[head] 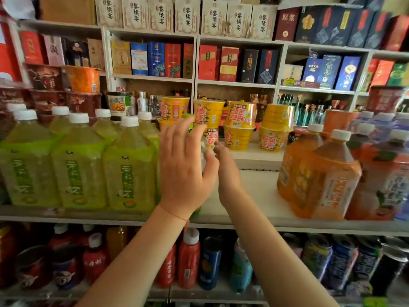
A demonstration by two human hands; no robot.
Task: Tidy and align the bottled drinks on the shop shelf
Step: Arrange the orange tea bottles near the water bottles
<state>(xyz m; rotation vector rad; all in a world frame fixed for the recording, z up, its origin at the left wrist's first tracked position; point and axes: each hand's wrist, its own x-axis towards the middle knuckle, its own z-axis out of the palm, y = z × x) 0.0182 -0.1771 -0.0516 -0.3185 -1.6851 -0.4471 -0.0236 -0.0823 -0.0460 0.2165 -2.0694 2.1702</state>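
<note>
On the middle shelf (pixel 254 191), both hands are reaching into the gap between the green-tea bottles (pixel 127 169) and the orange-tea bottles (pixel 318 173). Left hand (pixel 183 165) is standing with fingers (pixel 177 134) extended, screening a green-capped bottle (pixel 189 117) directly behind them; grip cannot be confirmed. Right hand (pixel 228 171) is lying just beside it, fingers seemingly pinching something pale, largely hidden. Yellow noodle cups (pixel 241 122) are standing behind.
</note>
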